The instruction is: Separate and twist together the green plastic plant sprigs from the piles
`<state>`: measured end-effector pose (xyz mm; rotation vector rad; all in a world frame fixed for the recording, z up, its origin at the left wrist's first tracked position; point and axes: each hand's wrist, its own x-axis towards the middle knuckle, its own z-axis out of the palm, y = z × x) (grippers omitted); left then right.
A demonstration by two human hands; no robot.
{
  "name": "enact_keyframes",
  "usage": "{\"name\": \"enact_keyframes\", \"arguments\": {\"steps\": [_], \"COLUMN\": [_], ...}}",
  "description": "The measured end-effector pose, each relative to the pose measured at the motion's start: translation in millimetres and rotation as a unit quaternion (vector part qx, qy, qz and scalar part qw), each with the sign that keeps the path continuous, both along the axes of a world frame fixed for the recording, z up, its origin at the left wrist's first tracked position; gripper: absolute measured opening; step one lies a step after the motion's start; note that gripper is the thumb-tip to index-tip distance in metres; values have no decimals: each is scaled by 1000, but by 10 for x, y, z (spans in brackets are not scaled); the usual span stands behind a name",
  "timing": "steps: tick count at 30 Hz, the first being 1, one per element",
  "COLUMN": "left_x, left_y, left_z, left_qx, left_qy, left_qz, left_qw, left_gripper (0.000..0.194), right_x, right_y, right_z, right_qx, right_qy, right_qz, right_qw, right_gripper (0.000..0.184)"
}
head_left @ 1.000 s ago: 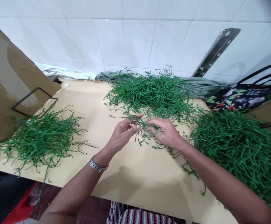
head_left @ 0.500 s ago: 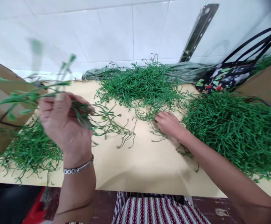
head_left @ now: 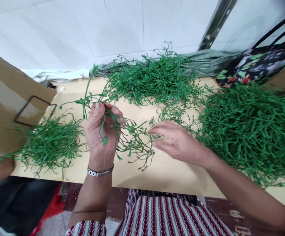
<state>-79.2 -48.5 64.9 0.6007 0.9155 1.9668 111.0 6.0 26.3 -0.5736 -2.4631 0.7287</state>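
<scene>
My left hand (head_left: 104, 127), with a metal watch band at the wrist, is raised over the table, fingers closed round a bunch of thin green plastic-looking stems (head_left: 132, 131). Small branching tips stick out above the thumb, and the rest of the bunch trails to the right. At that trailing end my right hand (head_left: 175, 141) has its thumb and fingers closing on a few stem ends; exactly how many is hidden. Behind the hands lies a tangled pile of green stems (head_left: 154, 78). A larger pile (head_left: 250, 134) is by my right forearm.
A smaller pile of stems (head_left: 51, 141) lies at the left, before a cardboard box (head_left: 7, 98). Grey-green cloth (head_left: 206, 62) runs along the tiled wall. At the back right are a floral bag (head_left: 253, 68) and a metal bracket (head_left: 217, 24). Part of a person (head_left: 0, 168) shows at the left edge.
My left hand swung up and left with a bunch of stems, then came back toward the middle. My right hand moved from the loose stems by the back pile to the bunch's trailing end.
</scene>
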Motion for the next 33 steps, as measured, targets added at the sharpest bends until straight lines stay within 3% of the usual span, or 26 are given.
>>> {"name": "enact_keyframes", "arguments": {"steps": [2, 4, 9, 13, 15, 17, 19, 22, 24, 25, 26, 28, 31, 33], "left_x": [58, 85, -40, -217, -252, -203, -48, 294, 489, 556, 600, 630, 606, 599], "left_y": [-11, -18, -60, -289, -488, -676, -772, -671, -510, -434, -370, -292, -261, -257], "left_z": [-50, -109, -397, -651, -663, -587, -483, -438, -512, -565, -616, -689, -702, -683], "left_qx": [13, 12, -58, -197, -278, -312, -257, -96, -30, -16, -11, -16, -29, -37], "left_qy": [-28, -43, 16, 141, 261, 423, 558, 686, 737, 744, 738, 699, 619, 576], "left_qz": [-1, 9, 52, -39, -95, -136, -131, -43, -77, -96, -108, -111, -112, -126], "left_qw": [1000, 999, 997, 969, 920, 840, 778, 720, 671, 661, 666, 706, 777, 807], "left_gripper": [18, 19, 9, 18, 22, 20, 16, 20, 18, 16, 16, 17, 14, 12], "right_x": [-116, -155, 84, 306, 362, 381, 365, 305, 281, 286, 305, 385, 549, 619], "right_y": [-105, -163, -195, -202, -207, -214, -229, -266, -288, -295, -298, -296, -290, -294], "right_z": [-154, -278, -268, -242, -292, -352, -392, -394, -373, -361, -351, -341, -371, -431], "right_qx": [-20, -53, -94, -55, -40, -22, -2, 34, 52, 57, 61, 71, 70, 10], "right_qy": [31, 53, 77, 65, 45, 12, -16, -48, -61, -59, -48, -2, 117, 179], "right_qz": [54, 59, -46, -70, -75, -76, -65, -40, -32, -33, -38, -66, -179, -250], "right_qw": [998, 995, 992, 994, 995, 997, 998, 997, 996, 996, 996, 995, 974, 951], "right_gripper": [15, 14, 14, 15, 16, 17, 18, 20, 22, 23, 21, 14, 28, 33]}}
